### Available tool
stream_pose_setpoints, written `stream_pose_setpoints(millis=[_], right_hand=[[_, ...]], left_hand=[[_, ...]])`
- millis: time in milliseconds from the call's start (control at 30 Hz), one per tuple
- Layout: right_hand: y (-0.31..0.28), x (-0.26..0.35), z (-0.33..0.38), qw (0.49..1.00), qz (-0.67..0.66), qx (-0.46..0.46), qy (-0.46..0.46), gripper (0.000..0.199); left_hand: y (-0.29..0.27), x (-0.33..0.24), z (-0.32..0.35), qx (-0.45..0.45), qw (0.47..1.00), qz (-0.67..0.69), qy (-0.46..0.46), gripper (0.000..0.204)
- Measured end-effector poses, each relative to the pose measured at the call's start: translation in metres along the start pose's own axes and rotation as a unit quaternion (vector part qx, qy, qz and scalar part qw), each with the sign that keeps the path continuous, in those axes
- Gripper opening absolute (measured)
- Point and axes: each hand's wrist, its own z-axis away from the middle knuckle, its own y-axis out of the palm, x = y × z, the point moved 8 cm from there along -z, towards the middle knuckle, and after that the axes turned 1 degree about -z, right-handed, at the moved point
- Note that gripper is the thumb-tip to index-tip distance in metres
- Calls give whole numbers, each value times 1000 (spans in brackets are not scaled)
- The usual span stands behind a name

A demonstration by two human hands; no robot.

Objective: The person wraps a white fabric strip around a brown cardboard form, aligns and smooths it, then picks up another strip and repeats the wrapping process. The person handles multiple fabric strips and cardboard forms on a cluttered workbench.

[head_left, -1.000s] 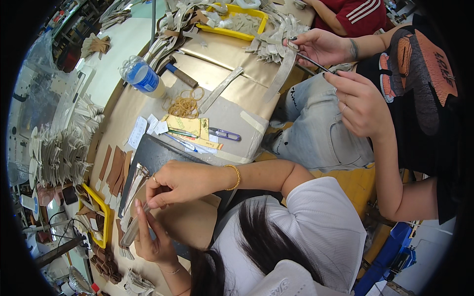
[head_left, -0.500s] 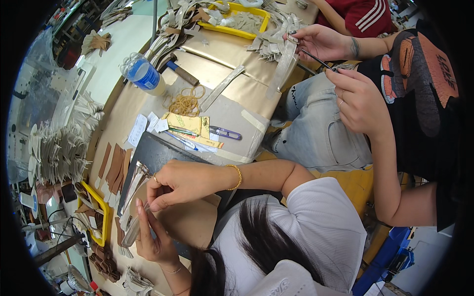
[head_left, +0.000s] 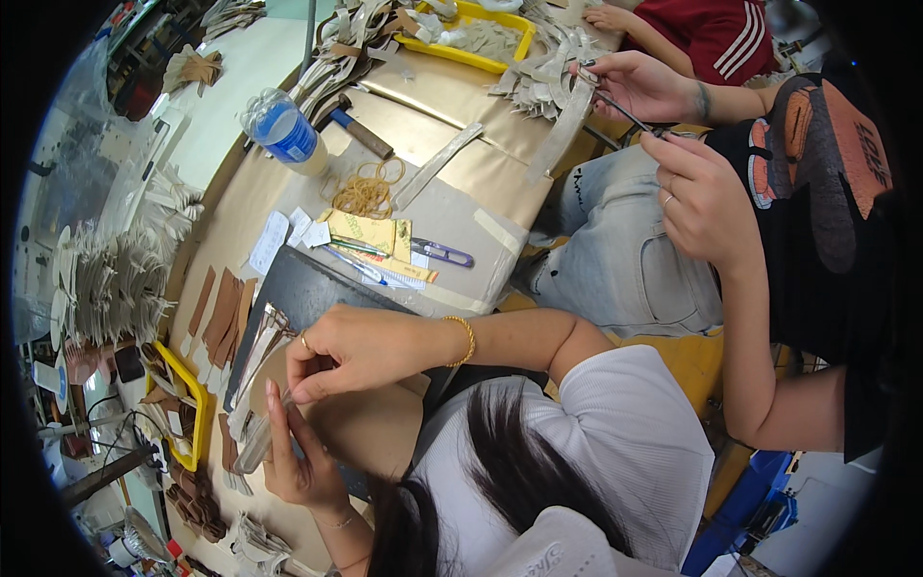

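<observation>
My right hand (head_left: pixel 639 85) is raised over the table's far edge and pinches a long pale grey strip (head_left: pixel 565 130) that hangs down from it. My left hand (head_left: pixel 707 197), with a ring on one finger, is just below it and grips the end of a thin dark tool (head_left: pixel 630 113). The tool's tip reaches the strip at my right hand's fingers. Under both hands are my jeans (head_left: pixel 615 245) and a heap of similar grey strips (head_left: pixel 538 82) on the brown paper-covered table (head_left: pixel 452 163).
A person in a white top (head_left: pixel 615 452) sits close by, working a strip over a dark board (head_left: pixel 298 288). A person in red (head_left: pixel 716 34) sits beyond. Also here are a yellow tray (head_left: pixel 481 60), water bottle (head_left: pixel 284 130), hammer (head_left: pixel 361 135), rubber bands (head_left: pixel 363 192) and purple scissors (head_left: pixel 442 253).
My hands stay almost where they were, still on the strip and the tool. The person in white has shifted their fingers slightly on their strip.
</observation>
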Motion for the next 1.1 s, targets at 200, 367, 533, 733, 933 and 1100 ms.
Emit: stream_pose_setpoints(millis=[200,367,533,733,933,1100], right_hand=[[-1,2,0,1000,5,-1,7,19],[4,1,1,1000,9,2,14,19],[3,8,1,998,41,29,27,17],[13,1,-4,992,90,83,14,16],[38,-3,-3,977,145,156,33,17],[46,-9,-7,967,136,188,107,19]], left_hand=[[0,3,2,7,999,6,-36,35],[1,17,19,3,989,119,-83,59],[-5,13,15,-68,966,219,-123,86],[-31,39,16,-123,887,286,-342,79],[-41,62,68,76,807,343,-476,32],[-29,67,95,200,732,370,-536,23]])
